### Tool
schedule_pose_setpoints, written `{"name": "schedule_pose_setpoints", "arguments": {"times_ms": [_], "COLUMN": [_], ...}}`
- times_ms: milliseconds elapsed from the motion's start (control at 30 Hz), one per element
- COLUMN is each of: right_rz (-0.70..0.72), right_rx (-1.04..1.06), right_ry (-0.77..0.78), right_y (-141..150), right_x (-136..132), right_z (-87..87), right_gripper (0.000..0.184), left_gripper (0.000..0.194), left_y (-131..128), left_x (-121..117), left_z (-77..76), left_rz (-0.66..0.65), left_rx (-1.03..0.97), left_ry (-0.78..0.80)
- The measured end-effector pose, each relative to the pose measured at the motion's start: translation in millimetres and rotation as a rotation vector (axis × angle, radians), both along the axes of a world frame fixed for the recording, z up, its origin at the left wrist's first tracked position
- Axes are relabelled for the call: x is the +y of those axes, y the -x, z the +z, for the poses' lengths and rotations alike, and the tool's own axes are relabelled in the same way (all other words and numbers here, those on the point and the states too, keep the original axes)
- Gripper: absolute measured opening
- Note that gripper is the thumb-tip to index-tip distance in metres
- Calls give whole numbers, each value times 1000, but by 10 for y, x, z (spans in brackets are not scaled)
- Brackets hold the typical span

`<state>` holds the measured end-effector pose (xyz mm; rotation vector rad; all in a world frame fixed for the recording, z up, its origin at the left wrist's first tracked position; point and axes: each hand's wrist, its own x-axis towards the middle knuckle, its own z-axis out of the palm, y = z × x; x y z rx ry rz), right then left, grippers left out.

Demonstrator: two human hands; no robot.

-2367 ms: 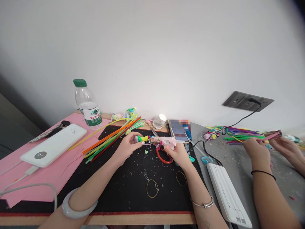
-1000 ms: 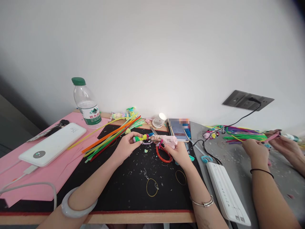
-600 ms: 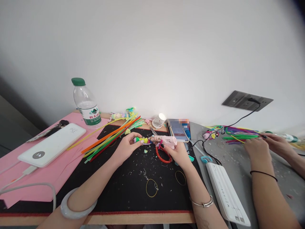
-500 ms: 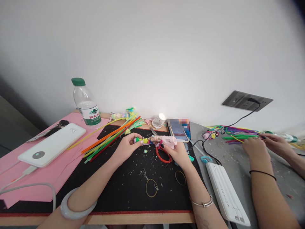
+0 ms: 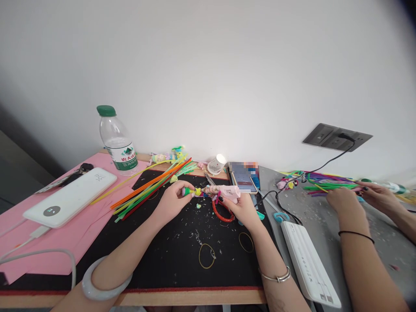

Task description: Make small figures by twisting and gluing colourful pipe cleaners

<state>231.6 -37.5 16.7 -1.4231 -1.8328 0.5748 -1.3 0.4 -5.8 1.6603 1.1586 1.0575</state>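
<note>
My left hand (image 5: 173,197) is closed, its fingertips pinching the green and yellow fuzzy end of a small pipe-cleaner piece (image 5: 197,191). My right hand (image 5: 242,209) is closed around a pale pink tube-like thing (image 5: 232,191) with a printed or decorated side; its exact kind is unclear. The two held things meet in front of me, and I cannot tell whether they are joined. Scissors with red handles (image 5: 222,214) lie just beneath my right hand, partly hidden. Left of my left hand lies a bundle of orange, green and yellow pipe cleaners (image 5: 152,186).
A water bottle (image 5: 118,143), white power bank (image 5: 71,197) and pink paper (image 5: 84,236) are at left. A paper cup (image 5: 216,164) and phone (image 5: 243,178) stand behind my hands. Rubber bands (image 5: 207,256) lie on the black mat (image 5: 156,260). Another person's hands (image 5: 347,203) handle pipe cleaners at right.
My left fingertips have shifted slightly on the green and yellow end. My right hand stays nearly still. The other person's hands have moved a little to the left.
</note>
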Motion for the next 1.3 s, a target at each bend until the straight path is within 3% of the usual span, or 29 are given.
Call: {"name": "schedule_pose_setpoints", "arguments": {"times_ms": [700, 1300], "right_rz": [-11, -71], "right_rx": [-36, -72], "right_ry": [-8, -1], "right_y": [-8, -38], "right_x": [-1, 13], "right_z": [-2, -41], "right_gripper": [23, 23], "left_gripper": [2, 8], "left_y": [4, -1], "left_x": [10, 0], "left_z": [-8, -9], "left_rz": [-8, -50], "left_rx": [-16, -23], "left_ry": [-77, -102]}}
